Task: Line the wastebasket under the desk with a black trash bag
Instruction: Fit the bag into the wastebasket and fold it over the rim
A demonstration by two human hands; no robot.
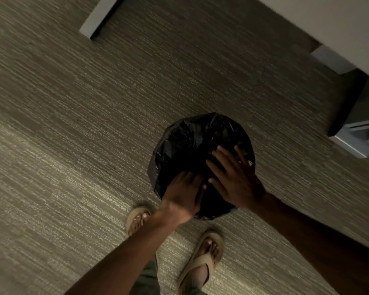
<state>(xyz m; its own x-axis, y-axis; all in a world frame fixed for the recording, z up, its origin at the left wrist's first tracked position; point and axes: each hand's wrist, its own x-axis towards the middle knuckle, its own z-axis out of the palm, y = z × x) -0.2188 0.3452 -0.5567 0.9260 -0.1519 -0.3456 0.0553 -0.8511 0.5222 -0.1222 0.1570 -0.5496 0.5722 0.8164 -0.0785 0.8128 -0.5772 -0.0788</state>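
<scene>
Overhead view from the head camera. The wastebasket [200, 165] is standing upright on the carpet [73, 145], its long axis running vertically so that its mouth is facing straight up toward the camera; only a round outline is showing. The black trash bag [185, 141] is covering the whole opening and draping over the rim, so the basket's own wall and rim are hidden and its material cannot be made out. The left hand [182, 193] is lying palm down on the near edge of the bag, fingers extended and flat, gripping nothing that can be seen. The right hand [234, 177] is resting on the right side of the bag with fingers spread open; a ring is showing on one finger. The basket is sitting just ahead of the person's sandalled feet [202, 258], well apart from the desk [328, 24], whose pale top is cut off at the upper right. A desk leg [98, 18] is blurring at top left.
</scene>
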